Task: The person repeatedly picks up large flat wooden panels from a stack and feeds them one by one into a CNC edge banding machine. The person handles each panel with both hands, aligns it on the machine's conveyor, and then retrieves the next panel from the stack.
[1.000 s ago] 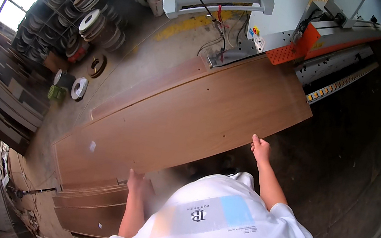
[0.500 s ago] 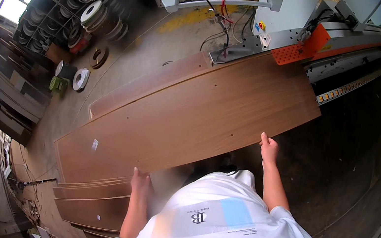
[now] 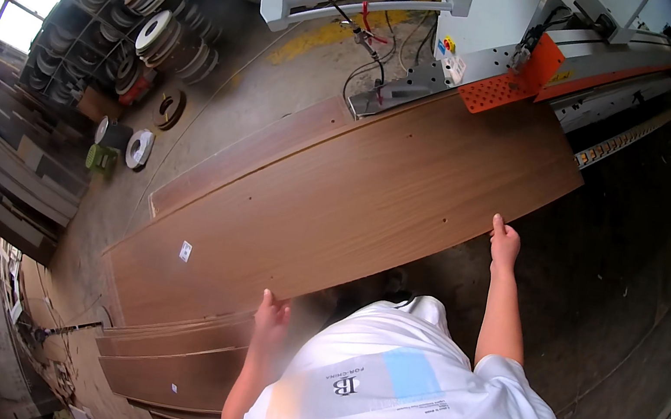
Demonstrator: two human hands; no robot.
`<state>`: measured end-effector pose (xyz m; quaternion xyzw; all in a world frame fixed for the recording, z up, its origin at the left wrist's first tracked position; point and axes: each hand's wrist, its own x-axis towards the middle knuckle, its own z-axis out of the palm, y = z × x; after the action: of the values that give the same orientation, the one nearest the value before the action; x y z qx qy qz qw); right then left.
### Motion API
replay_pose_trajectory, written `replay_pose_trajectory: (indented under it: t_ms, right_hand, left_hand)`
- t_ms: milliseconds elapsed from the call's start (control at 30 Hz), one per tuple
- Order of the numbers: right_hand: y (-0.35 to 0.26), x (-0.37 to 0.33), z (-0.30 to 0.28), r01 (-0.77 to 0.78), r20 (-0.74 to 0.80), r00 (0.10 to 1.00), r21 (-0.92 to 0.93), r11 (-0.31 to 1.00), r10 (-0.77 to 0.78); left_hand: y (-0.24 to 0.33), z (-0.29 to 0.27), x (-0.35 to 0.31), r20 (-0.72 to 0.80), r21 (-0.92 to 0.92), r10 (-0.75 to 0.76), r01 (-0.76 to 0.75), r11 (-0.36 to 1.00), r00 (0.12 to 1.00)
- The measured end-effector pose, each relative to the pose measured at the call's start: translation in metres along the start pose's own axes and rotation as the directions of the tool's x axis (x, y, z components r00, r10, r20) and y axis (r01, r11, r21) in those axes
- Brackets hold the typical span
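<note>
A long brown wood-grain panel (image 3: pixel 337 201) stretches diagonally in front of me, its far right end under the orange perforated guard (image 3: pixel 510 79) of a grey machine (image 3: pixel 464 6). My left hand (image 3: pixel 273 314) grips the near edge toward the left end, thumb on top and fingers hidden beneath. Farther right, my right hand (image 3: pixel 505 242) pinches the same edge, thumb up. A small white label (image 3: pixel 186 251) is stuck on the panel's left part, and a few small dark holes dot its face. Along the far side lies another brown board (image 3: pixel 252 152), partly covered.
More brown panels (image 3: pixel 169 372) are stacked at the lower left. Reels of edging (image 3: pixel 157 36) fill a rack at the upper left, with loose rolls (image 3: pixel 140 145) and a green stool (image 3: pixel 101 159) on the floor. A roller rail (image 3: pixel 628 137) extends right of the panel.
The panel has slid to the right along the machine, its label and holes shifting with it. Both my hands have moved right with it, still gripping the near edge.
</note>
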<state>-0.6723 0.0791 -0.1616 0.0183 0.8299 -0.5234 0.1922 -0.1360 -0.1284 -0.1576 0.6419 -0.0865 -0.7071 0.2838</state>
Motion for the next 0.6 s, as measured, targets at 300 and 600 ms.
replay_pose_trajectory:
  t_ms: [300,600]
  right_hand:
    - [0.015,0.076,-0.033,0.005,-0.179,0.984,-0.016,1.0,-0.008]
    - [0.028,0.089,-0.037,-0.038,-0.298,0.954,-0.02,0.999,0.03]
  left_hand:
    - [-0.027,0.075,-0.042,0.16,0.114,-0.107,0.09,0.989,0.981]
    - [-0.038,0.094,-0.049,0.392,0.66,-0.204,-0.12,0.742,0.897]
